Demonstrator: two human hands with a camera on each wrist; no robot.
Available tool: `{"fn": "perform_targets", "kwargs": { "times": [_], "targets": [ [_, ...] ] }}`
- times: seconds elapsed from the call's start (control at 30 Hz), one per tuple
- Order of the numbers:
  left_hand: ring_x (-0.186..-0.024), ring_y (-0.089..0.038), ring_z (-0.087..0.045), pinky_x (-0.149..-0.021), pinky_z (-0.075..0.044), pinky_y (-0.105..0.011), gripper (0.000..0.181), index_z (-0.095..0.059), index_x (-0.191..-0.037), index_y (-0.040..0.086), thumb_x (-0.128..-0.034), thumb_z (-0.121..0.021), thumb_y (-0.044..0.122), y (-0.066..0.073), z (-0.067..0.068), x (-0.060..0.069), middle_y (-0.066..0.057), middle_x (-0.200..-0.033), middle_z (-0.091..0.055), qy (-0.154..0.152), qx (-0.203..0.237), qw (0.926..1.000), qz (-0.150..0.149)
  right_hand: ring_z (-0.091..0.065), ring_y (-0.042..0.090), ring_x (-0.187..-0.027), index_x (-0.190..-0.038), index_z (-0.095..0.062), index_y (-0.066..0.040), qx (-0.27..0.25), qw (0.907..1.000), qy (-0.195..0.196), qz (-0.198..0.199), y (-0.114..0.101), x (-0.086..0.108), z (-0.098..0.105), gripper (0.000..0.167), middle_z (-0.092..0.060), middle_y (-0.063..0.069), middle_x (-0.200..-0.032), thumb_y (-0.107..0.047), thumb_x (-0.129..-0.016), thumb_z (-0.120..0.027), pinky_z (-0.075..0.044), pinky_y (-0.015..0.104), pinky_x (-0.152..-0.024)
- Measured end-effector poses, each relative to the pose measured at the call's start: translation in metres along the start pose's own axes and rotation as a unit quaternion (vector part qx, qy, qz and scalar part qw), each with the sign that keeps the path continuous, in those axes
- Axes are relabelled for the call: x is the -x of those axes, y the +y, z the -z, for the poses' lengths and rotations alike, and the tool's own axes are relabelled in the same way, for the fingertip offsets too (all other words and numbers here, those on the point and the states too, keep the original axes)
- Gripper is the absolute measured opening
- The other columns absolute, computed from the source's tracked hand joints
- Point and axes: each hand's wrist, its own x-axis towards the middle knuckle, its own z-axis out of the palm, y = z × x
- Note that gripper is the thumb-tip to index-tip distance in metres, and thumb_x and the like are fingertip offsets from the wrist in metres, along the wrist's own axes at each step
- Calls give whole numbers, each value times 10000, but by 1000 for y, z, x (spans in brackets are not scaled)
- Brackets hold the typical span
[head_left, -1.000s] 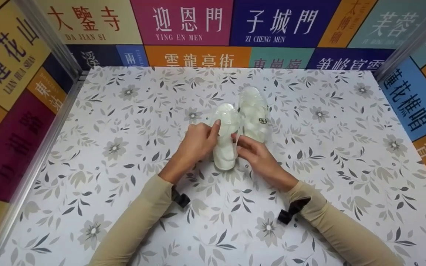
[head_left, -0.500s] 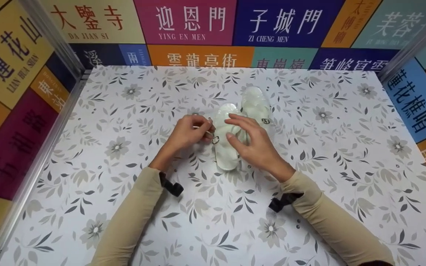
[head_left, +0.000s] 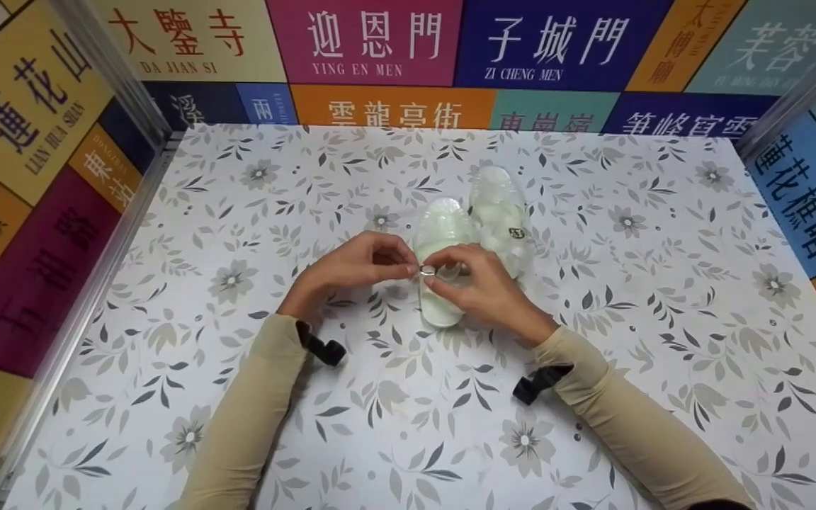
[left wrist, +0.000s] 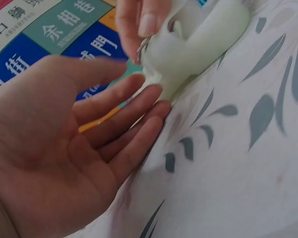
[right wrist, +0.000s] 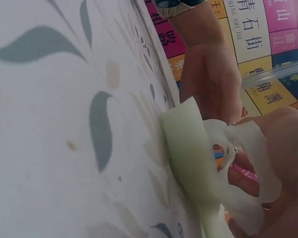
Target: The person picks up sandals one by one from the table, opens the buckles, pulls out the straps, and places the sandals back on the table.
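Two pale green-white plastic sandals lie on the table. In the head view, the nearer sandal (head_left: 443, 219) is between my hands. A small metal buckle (head_left: 427, 270) sits at its left side, pinched between the thumb and forefinger of my right hand (head_left: 482, 290). My left hand (head_left: 351, 265) is beside that same edge. In the left wrist view, the fingers of the left hand (left wrist: 54, 144) stretch out and touch the sandal strap just below the buckle (left wrist: 142, 49). The right wrist view shows the cut-out straps (right wrist: 253, 153) against my right hand (right wrist: 290, 144).
The second sandal (head_left: 496, 205), with a small dark-edged piece (head_left: 516, 233) on its side, lies behind and to the right. A white leaf-and-flower cloth covers the table (head_left: 387, 425). Colourful lettered panels (head_left: 372, 42) stand along the back and both sides.
The left hand moved off the nearer sandal to its left side, and the buckle came into sight. The right hand reached across the sandal and now pinches the buckle.
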Motion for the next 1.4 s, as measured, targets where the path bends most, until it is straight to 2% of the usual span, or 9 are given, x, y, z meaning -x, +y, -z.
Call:
{"fn": "perform_targets", "kwargs": {
  "times": [0.07,0.17,0.3,0.5,0.77,0.97,1.07,1.23,1.4],
  "targets": [
    [-1009,-217,-764,-932,-620,-283,187,-783,-1143,51,-986,-811,147,-2,2,0,-107,-1084,-800,-208,116,9997,-82,-698,211,-1061,-1175,-810,-159,-231,9996,44,-154,4,1,0,213,-807,-26,-1126,-260,-987,-813,-565,408,-978],
    [-987,-206,-783,-908,-645,-291,207,-797,-1130,52,-945,-856,123,-4,2,0,-102,-1064,-816,-289,206,9993,-151,-692,194,-1087,-1165,-808,-184,-483,9982,130,-316,8,2,-1,203,-803,-40,-1128,-267,-981,-824,-571,416,-993],
    [-968,-213,-798,-901,-657,-317,186,-825,-1092,84,-920,-882,122,-5,2,-1,-90,-1041,-829,-97,164,9995,-257,-687,197,-1114,-1155,-815,-205,-724,9966,230,-319,9,3,-2,209,-802,-53,-1138,-257,-957,-854,-572,428,-1001],
    [-945,-220,-806,-887,-655,-302,146,-857,-1045,130,-907,-899,146,-4,0,-1,-59,-1017,-842,209,-28,9992,-328,-678,164,-1129,-1138,-832,-221,-707,9966,381,-188,10,2,-5,209,-804,-79,-1142,-256,-937,-876,-551,380,-973],
    [-865,-221,-784,-771,-634,-247,137,-869,-1042,168,-913,-900,199,2,-1,1,-38,-1002,-846,319,-239,9984,-393,-681,173,-1076,-1104,-830,-205,-734,9963,433,-52,9,0,-7,201,-804,-75,-1095,-235,-916,-896,-550,364,-954],
    [-979,-229,-797,-917,-660,-321,259,-815,-1105,112,-878,-929,165,1,-4,0,-80,-1055,-805,184,76,9988,-452,-681,180,-1029,-1075,-834,-246,-774,9956,460,-279,9,1,-8,173,-797,-84,-1075,-290,-919,-894,-549,364,-922],
    [-1010,-234,-796,-942,-660,-349,290,-792,-1122,128,-874,-934,180,-1,-7,-2,-80,-1087,-779,244,202,9981,-528,-681,181,-1007,-1082,-837,-261,-797,9951,459,-364,9,1,-8,163,-793,-90,-1070,-309,-933,-880,-556,377,-906],
    [-942,-206,-804,-860,-669,-337,206,-816,-1057,160,-890,-924,216,0,-11,-4,-29,-1049,-811,438,-33,9971,-627,-686,162,-1027,-1123,-829,-230,-869,9949,445,-265,10,2,-8,180,-804,-84,-1073,-279,-953,-860,-578,394,-932],
    [-902,-192,-805,-816,-666,-311,160,-834,-1025,154,-904,-912,224,4,-12,-3,-20,-1000,-827,448,-166,9967,-662,-719,157,-1036,-1139,-811,-185,-1068,9935,371,-152,12,3,-7,177,-812,-53,-1083,-244,-974,-838,-603,389,-956]
  ]
}}
